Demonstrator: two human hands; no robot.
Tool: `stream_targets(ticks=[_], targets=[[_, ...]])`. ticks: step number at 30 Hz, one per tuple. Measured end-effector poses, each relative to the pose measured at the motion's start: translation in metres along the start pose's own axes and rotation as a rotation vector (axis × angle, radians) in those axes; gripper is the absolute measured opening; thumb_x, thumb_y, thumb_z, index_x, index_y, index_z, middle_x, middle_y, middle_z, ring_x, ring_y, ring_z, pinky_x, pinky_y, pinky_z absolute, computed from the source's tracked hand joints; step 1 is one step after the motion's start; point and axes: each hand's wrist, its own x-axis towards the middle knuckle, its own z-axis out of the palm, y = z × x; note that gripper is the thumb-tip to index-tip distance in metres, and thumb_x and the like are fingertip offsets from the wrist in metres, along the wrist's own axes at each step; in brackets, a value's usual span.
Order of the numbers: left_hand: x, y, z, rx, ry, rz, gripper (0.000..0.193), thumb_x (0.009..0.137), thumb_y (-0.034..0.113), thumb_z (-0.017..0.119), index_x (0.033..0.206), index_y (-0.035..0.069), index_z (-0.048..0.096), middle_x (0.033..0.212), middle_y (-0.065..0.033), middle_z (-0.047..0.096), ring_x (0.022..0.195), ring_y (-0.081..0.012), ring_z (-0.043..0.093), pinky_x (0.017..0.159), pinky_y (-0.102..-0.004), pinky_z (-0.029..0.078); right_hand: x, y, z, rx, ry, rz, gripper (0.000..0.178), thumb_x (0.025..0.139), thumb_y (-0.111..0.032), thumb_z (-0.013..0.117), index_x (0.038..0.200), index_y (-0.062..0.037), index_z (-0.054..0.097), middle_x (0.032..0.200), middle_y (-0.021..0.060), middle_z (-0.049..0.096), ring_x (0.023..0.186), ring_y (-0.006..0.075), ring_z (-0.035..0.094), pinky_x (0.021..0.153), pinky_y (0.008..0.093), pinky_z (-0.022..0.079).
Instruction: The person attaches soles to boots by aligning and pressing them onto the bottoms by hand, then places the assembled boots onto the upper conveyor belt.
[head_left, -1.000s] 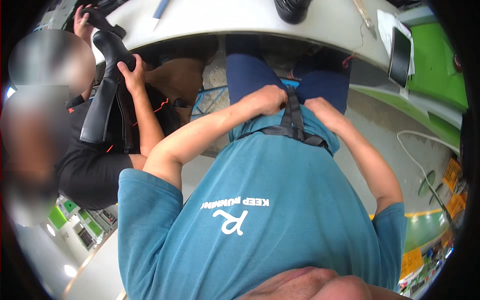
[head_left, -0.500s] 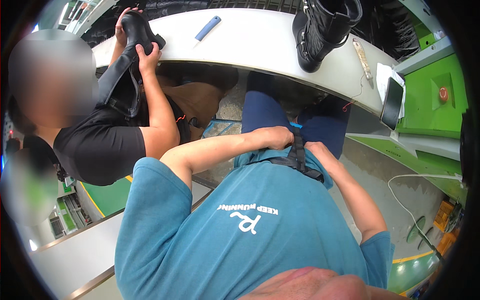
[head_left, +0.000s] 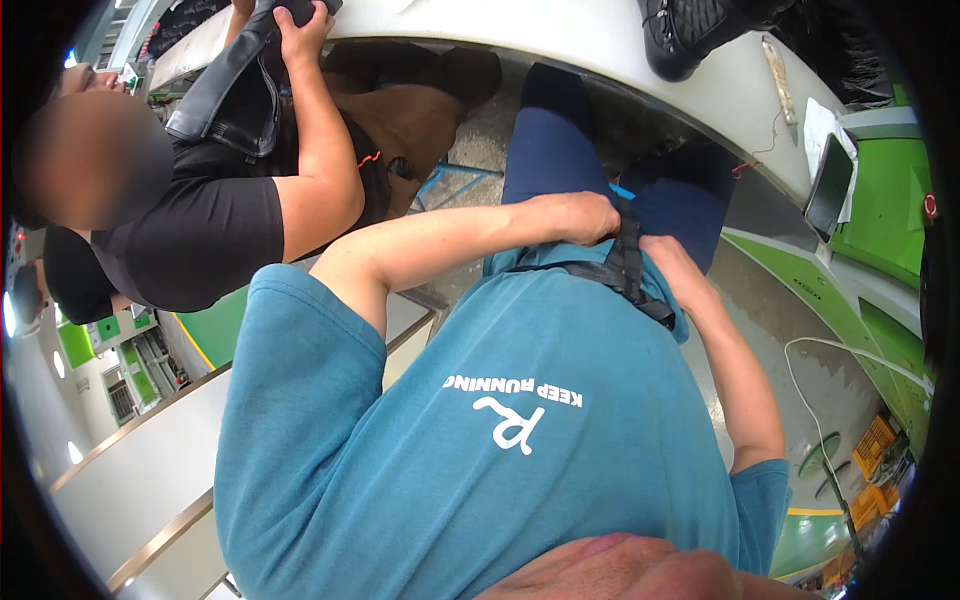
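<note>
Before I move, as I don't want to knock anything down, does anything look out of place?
Yes: the dark phone, on a white sheet, seems to jut past the worktable edge, and a red-ended thread dangles over that edge. Nothing odd shows at the black straps between your left hand and right hand.

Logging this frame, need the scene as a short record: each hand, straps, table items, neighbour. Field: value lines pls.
left hand: curled at the waist, beside the black straps; grasp hidden
right hand: at the teal shirt, lower front, other side of the straps; grasp hidden
worktable: white; quilted black boot, cut off by top edge; pale slender tool
table's right end: dark phone-like slab by a white sheet
neighbour: black-sleeved, at left, one hand on a black boot
</note>
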Motion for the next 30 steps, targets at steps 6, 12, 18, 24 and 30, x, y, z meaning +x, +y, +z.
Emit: stream_targets(ticks=[6,12,18,24,30], targets=[[0.002,0.006,-0.001,0.050,-0.038,-0.034,0.034,0.086,0.002,0.073,0.118,0.007,0.082,0.111,-0.0229,0.081,0.111,-0.0449,0.076,0.093,-0.0538,0.060,0.007,-0.003,0.011,-0.131,0.071,-0.042,0.022,0.091,-0.016,0.064,0.092,0.0038,0.073,0.096,0.0281,0.073,0.095,0.0485,0.074,0.078,0.0530,0.059],[-0.001,-0.013,0.007,-0.068,0.052,0.061,0.033,0.079,0.003,0.077,0.111,0.006,0.082,0.105,-0.0238,0.080,0.106,-0.0456,0.076,0.090,-0.0531,0.061,-0.005,0.007,0.024,-0.273,0.285,-0.252,0.012,0.088,-0.012,0.066,0.094,-0.0033,0.073,0.089,0.0159,0.065,0.085,0.0362,0.072,0.070,0.0465,0.058],[-0.021,-0.010,0.009,-0.161,0.299,0.328,0.036,0.078,0.001,0.080,0.114,0.002,0.080,0.127,-0.0199,0.075,0.116,-0.0434,0.072,0.097,-0.0485,0.061,-0.014,-0.002,0.039,-0.275,0.582,-0.321,0.014,0.082,-0.008,0.074,0.096,-0.0051,0.072,0.088,0.0083,0.064,0.080,0.0276,0.071,0.064,0.0409,0.058],[-0.037,0.007,-0.009,-0.124,0.270,0.325,0.038,0.082,-0.001,0.075,0.119,0.002,0.080,0.122,-0.0203,0.076,0.112,-0.0434,0.073,0.095,-0.0459,0.062,-0.018,-0.011,0.035,-0.243,0.588,-0.296,0.014,0.085,-0.012,0.075,0.097,-0.0061,0.073,0.090,0.0071,0.067,0.083,0.0270,0.073,0.067,0.0407,0.060],[-0.043,0.008,-0.008,-0.064,0.268,0.268,0.018,0.089,0.003,0.068,0.102,-0.002,0.078,0.114,-0.0177,0.076,0.098,-0.0409,0.076,0.083,-0.0471,0.063,-0.015,-0.007,0.032,-0.234,0.488,-0.292,0.013,0.089,-0.014,0.071,0.100,-0.0065,0.072,0.092,0.0077,0.066,0.086,0.0282,0.073,0.069,0.0415,0.060]])
